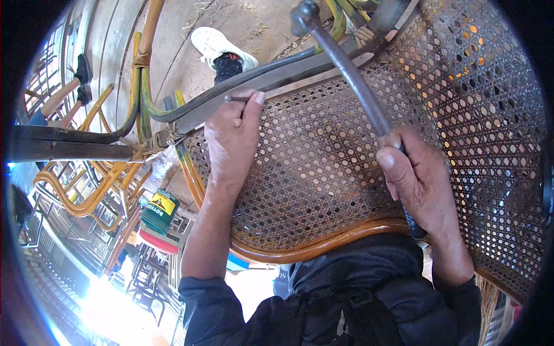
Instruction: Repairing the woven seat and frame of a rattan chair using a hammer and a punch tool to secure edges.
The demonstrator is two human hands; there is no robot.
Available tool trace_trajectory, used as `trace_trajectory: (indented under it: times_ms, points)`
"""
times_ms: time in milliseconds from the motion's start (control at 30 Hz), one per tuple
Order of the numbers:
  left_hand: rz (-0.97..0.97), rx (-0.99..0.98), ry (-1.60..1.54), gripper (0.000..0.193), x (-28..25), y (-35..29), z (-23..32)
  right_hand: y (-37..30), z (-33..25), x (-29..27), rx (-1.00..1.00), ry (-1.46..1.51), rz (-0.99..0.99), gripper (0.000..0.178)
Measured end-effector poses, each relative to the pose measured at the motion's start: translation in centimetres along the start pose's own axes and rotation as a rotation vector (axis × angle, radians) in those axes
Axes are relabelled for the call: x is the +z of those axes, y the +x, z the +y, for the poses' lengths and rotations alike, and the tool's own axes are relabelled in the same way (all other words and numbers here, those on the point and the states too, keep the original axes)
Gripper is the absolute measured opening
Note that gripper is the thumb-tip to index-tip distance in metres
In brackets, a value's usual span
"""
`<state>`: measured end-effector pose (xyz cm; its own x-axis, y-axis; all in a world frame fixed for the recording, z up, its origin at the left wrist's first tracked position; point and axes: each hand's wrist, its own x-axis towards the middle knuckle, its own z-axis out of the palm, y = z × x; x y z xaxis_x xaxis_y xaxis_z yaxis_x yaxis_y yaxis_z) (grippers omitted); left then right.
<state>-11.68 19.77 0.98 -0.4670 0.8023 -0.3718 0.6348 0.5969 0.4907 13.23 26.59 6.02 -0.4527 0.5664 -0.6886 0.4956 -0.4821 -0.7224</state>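
Observation:
My right hand (pixel 418 179) is closed round the grip of a hammer (pixel 360 83), its dark metal shaft slanting up and left with the head raised beyond the frame edge. My left hand (pixel 234 135) is closed in a pinch at the edge of a woven cane seat (pixel 323 144). Between its thumb and fingers a short dark metal pin (pixel 235 98) shows, lying against the grey frame rail (pixel 208 109); its exact kind is hard to make out. The seat's orange-brown bent rattan rim (pixel 323 239) lies across my lap.
A cane mesh panel (pixel 479 104) rises on the right. Bound rattan poles (pixel 141 63) stand at the upper left, above a plank floor (pixel 173 34). A white shoe (pixel 216 45) rests beyond the rail. Left are a green bucket (pixel 158 213) and rattan frames (pixel 86 202).

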Motion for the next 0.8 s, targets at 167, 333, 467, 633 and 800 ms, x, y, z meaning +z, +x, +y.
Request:
trace_trajectory:
  times_ms: [167,333,467,633,800]
  points:
    - [-0.047,-0.026,0.097,0.028,0.0,0.2,0.8,0.2,-0.3,0.5,0.088,-0.067,-0.068,0.028]
    - [-0.028,0.04,0.09,0.023,0.2,0.2,0.9,0.4,-0.3,0.8,0.002,-0.077,-0.058,0.03]
    - [-0.028,0.082,0.149,0.022,0.4,0.3,0.6,0.5,-0.7,0.9,0.039,-0.095,-0.083,0.032]
    - [-0.029,0.125,0.185,0.023,0.5,0.4,0.5,-0.5,-2.0,1.1,-0.191,-0.051,-0.092,0.026]
    - [-0.015,0.216,0.244,0.03,0.9,0.7,0.1,0.2,-1.8,1.1,-0.183,-0.206,-0.155,0.03]
